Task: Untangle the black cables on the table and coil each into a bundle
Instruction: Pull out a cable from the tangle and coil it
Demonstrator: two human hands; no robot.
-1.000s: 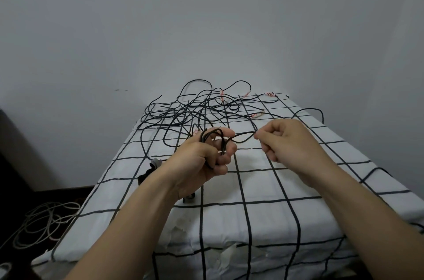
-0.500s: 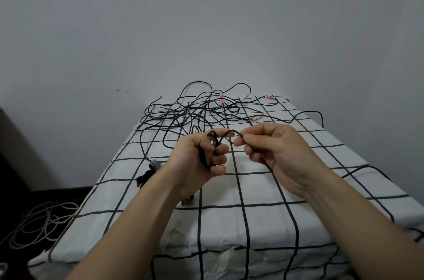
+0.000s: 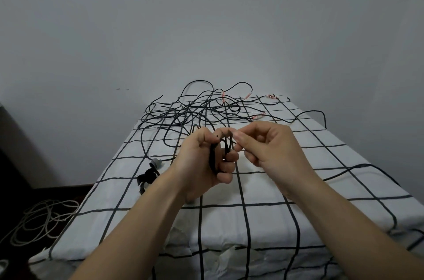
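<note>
A tangle of thin black cables (image 3: 195,110) lies at the far end of the table. My left hand (image 3: 204,162) grips a small coil of black cable (image 3: 213,158), fingers curled round its loops above the table's middle. My right hand (image 3: 268,144) is right beside it, thumb and forefinger pinching the cable's strand at the top of the coil. From the coil a strand runs back into the tangle. Another black cable (image 3: 307,113) loops off toward the right edge.
The table wears a white cloth with a black grid (image 3: 252,222). A black strap bundle with a grey plug (image 3: 149,173) lies near the left edge. Pale cable coils (image 3: 43,220) lie on the dark floor at left. A grey wall stands behind.
My right hand has moved left, from a stretched strand apart from the coil to right against my left hand. Both hands have risen slightly toward the tangle.
</note>
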